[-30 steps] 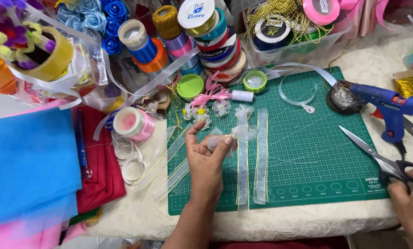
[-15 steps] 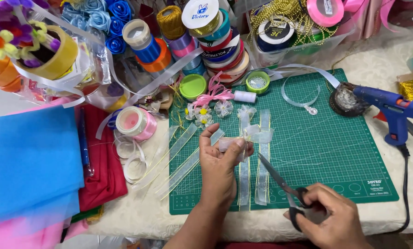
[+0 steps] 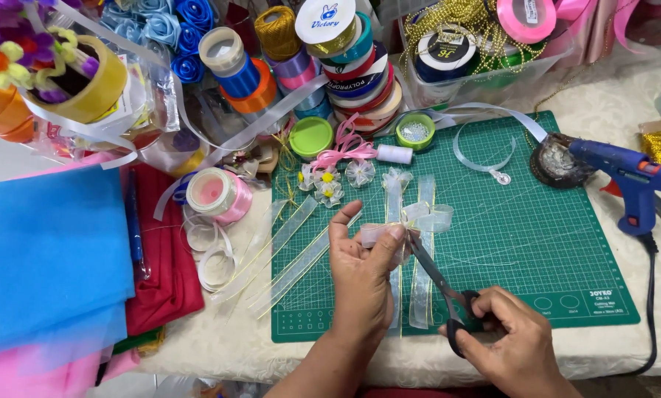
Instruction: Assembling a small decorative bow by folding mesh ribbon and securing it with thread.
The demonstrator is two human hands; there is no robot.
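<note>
Over the green cutting mat [image 3: 537, 250], the left hand [image 3: 360, 276] pinches a folded sheer ribbon piece [image 3: 378, 234] between thumb and fingers. The right hand [image 3: 511, 346], clamped on black scissors [image 3: 444, 284], lies lower right; the blades angle up-left, tips just beside the ribbon.

Bright, even light; sharp focus

A worktop [image 3: 610, 103] covered by a cream, embossed cloth fills the view, lit evenly and brightly with only soft shadows. A green gridded cutting mat [image 3: 537, 243] lies flat at its centre, and folded blue fabric [image 3: 46, 250] over red fabric [image 3: 172, 273] covers the left side. No wall, window or floor can be made out.
</note>
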